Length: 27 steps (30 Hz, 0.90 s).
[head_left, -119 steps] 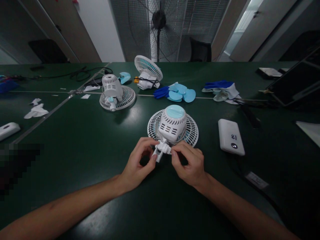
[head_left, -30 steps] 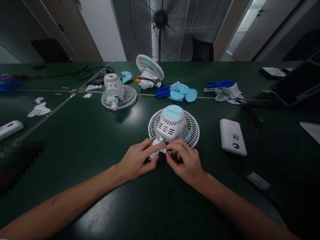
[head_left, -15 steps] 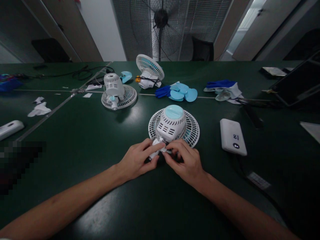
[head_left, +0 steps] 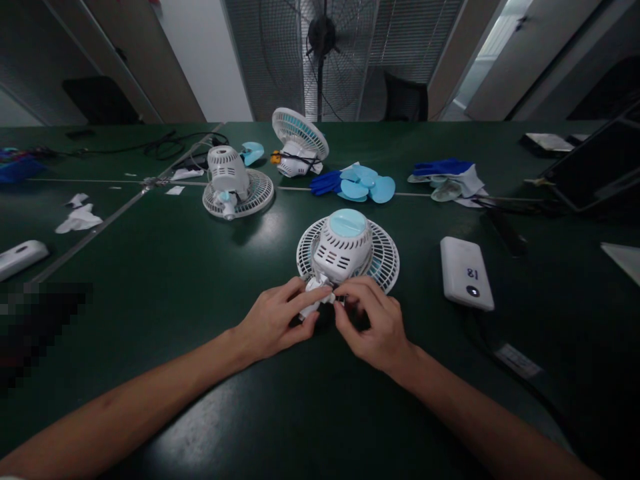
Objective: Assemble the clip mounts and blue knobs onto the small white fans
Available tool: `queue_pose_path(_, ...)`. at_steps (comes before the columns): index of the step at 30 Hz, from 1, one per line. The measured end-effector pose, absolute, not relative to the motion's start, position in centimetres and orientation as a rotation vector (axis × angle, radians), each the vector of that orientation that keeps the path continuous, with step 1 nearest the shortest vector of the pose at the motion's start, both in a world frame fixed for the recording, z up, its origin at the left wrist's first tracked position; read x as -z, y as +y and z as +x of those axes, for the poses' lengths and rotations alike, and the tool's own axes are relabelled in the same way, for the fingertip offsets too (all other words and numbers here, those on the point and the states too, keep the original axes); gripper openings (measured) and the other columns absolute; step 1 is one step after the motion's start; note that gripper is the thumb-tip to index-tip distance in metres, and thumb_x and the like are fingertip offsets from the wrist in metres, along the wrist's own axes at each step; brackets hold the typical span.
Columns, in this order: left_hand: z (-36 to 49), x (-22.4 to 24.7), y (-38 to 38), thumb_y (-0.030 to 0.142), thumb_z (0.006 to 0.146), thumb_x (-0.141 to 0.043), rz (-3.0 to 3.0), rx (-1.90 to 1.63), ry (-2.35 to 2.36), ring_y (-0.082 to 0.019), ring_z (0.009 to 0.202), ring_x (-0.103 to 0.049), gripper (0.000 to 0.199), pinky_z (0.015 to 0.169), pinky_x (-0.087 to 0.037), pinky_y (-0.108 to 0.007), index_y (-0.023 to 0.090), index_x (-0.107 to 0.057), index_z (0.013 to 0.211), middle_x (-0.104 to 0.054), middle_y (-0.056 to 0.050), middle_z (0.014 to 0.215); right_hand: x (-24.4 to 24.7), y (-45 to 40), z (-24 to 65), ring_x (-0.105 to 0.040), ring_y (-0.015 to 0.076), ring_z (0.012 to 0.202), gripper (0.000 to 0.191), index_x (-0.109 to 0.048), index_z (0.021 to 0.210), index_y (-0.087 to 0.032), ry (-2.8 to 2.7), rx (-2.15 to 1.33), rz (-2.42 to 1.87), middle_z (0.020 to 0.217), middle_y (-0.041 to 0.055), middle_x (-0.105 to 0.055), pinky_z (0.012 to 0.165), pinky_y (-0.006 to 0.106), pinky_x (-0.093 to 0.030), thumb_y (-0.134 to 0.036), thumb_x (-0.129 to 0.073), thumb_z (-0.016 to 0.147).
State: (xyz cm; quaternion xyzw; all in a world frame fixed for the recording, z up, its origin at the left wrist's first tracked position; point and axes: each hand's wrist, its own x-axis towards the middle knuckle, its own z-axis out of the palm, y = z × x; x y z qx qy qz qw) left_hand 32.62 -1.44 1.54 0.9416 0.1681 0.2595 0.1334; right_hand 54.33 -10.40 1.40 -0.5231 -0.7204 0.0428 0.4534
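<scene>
Dark green table [head_left: 165, 293]: white fan [head_left: 345, 248], slotted housing [head_left: 334, 260], pale-blue cap [head_left: 347, 223].

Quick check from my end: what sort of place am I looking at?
Probably a workshop or assembly room: the green worktable holds a face-down small fan, a loose light-blue fan blade and blue-and-white work gloves.

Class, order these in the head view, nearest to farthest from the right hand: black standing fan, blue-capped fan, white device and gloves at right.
1. Blue-capped fan, ahead of the right hand.
2. White device, to the right.
3. Gloves, back right.
4. Black standing fan, centre background.
</scene>
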Motion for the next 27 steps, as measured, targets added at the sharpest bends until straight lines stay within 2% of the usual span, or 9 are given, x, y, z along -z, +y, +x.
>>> queue_pose_path(2,32.65,-1.59,-1.45,0.030,0.104,-0.050,2.722,-0.741,0.485,-0.017,0.082,-0.061,0.044,0.069,-0.060,-0.032,0.024,-0.049,0.147,-0.059,-0.006,0.103,-1.25,-10.53,54.36,-0.064,0.0138,0.073,0.021,-0.061,0.113,-0.021,-1.803,-0.079,-1.293,0.105,0.0064,-0.067,0.062,0.028,-0.056,-0.014,-0.060,0.094)
queue_pose_path(5,32.68,-1.58,-1.45,0.029,0.104,-0.051,2.713,-0.739,0.485,-0.018,0.083,-0.062,0.044,0.069,-0.060,-0.032,0.023,-0.048,0.147,-0.060,-0.007,0.107,-1.03,-10.51,54.45,-0.065,0.0134,0.074,0.025,-0.062,0.116,-0.022,-1.841,-0.031,-1.299,0.108,0.0061,-0.067,0.062,0.027,-0.055,-0.012,-0.060,0.094)
queue_pose_path(13,32.67,-1.60,-1.46,0.027,0.103,-0.051,2.704,-0.745,0.484,-0.017,0.083,-0.062,0.045,0.069,-0.060,-0.032,0.023,-0.047,0.147,-0.060,-0.007,0.109,-0.97,-10.12,54.54,-0.065,0.0114,0.072,0.022,-0.063,0.115,-0.023,-1.836,0.025,-1.287,0.103,0.0047,-0.066,0.052,0.022,-0.051,-0.012,-0.060,0.096)
queue_pose_path(22,32.71,-1.78,-1.49,0.025,0.103,-0.051,2.692,-0.782,0.474,-0.016,0.079,-0.059,0.043,0.065,-0.058,-0.029,0.021,-0.048,0.146,-0.057,-0.006,0.102,-0.96,-10.25,54.51,-0.064,0.0104,0.070,0.019,-0.063,0.114,-0.022,-1.806,-0.059,-1.285,0.106,0.0048,-0.067,0.057,0.024,-0.055,-0.016,-0.064,0.096)
queue_pose_path(27,32.74,-1.85,-1.49,0.025,0.103,-0.050,2.699,-0.768,0.487,-0.016,0.081,-0.060,0.042,0.066,-0.058,-0.029,0.022,-0.048,0.145,-0.058,-0.006,0.103,-1.33,-10.20,54.49,-0.063,0.0100,0.069,0.008,-0.065,0.106,-0.020,-1.782,-0.115,-1.270,0.101,0.0040,-0.068,0.057,0.024,-0.054,-0.020,-0.066,0.098)
